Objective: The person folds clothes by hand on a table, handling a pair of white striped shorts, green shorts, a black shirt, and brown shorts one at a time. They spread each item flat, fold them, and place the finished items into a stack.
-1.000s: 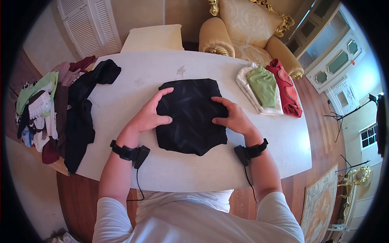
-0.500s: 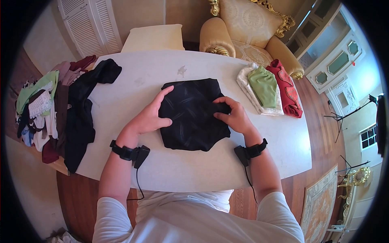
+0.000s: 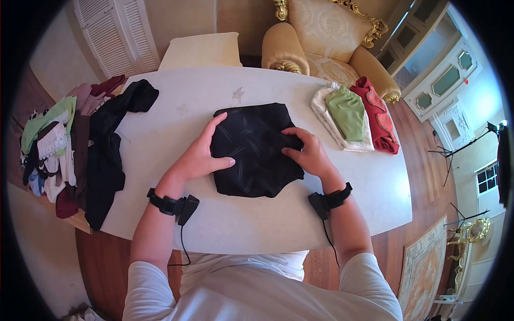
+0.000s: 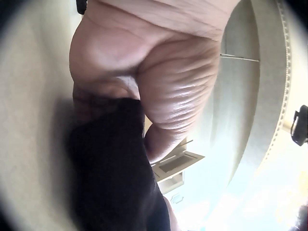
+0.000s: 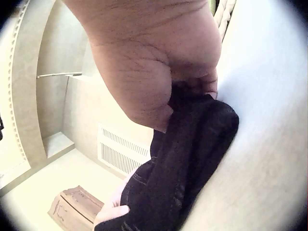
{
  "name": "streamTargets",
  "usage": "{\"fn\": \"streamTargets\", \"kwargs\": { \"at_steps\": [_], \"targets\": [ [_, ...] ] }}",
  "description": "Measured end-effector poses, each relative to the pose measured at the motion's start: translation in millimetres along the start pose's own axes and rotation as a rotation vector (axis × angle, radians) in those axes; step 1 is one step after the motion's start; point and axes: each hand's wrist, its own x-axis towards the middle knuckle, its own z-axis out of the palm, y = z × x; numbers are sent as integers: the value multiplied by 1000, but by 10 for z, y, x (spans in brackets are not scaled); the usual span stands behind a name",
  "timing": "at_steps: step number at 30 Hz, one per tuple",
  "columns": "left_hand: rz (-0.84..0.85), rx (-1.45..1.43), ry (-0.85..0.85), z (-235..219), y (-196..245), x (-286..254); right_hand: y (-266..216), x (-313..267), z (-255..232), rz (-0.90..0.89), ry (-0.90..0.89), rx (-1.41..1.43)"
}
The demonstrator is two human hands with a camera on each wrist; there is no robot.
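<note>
A folded black garment (image 3: 254, 152) with faint line marks lies on the white table in front of the person. At its left side the left hand (image 3: 198, 155) grips it, thumb on top and index finger along the edge. The right hand (image 3: 313, 155) pinches the opposite side between thumb and fingers. In the left wrist view the black cloth (image 4: 110, 168) runs up between thumb and fingers, and the other fingertips are hidden behind it. The right wrist view has the folded edge of the cloth (image 5: 187, 154) tucked into the right hand, with the left thumb farther along.
Loose clothes (image 3: 53, 142) are heaped at the table's left end, with a long black garment (image 3: 104, 160) beside them. Folded green shorts (image 3: 347, 115), a white piece (image 3: 324, 107) and a red garment (image 3: 380, 117) lie at the right. A gold armchair (image 3: 286, 45) stands behind the table (image 3: 160, 117).
The black garment has shifted slightly right, and its front edge now lies farther from the person. The right fingers have closed more on its side, while the left thumb has slid a little inward.
</note>
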Motion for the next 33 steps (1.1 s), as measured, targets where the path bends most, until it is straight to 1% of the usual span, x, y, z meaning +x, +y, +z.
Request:
{"fn": "streamTargets", "kwargs": {
  "at_steps": [5, 8, 11, 14, 17, 20, 23, 24, 27, 30, 33],
  "targets": [
    [2, 153, 47, -41, -110, 11, 27, -5, -8, -14, -8, -45],
    [-103, 210, 59, -75, -138, 29, 112, -11, 3, -92, 29, -46],
    [-139, 215, 44, -84, -200, 38, 118, 9, -26, 106, -12, 80],
    [-105, 281, 63, -39, -124, 18, 135, 26, -54, 122, -33, -45],
    [-141, 225, 49, -73, -258, 71, 147, 21, -63, 42, -24, -137],
    [-182, 167, -18, -116, -262, 104, 294, 67, -66, 16, -35, -125],
    [-323, 62, -107, -187, -23, 61, 245, 103, -105, 86, -92, -79],
    [-301, 45, -103, -216, -54, 61, 194, 105, -140, 120, -119, -102],
    [-347, -18, -74, -354, -59, 19, -56, 165, -290, 201, -270, -286],
    [-352, -36, 115, -547, -267, 68, -129, 189, -346, 55, -187, -569],
    [-350, -131, 275, -601, -415, 156, -554, 273, -150, -192, -110, -478]
  ]
}}
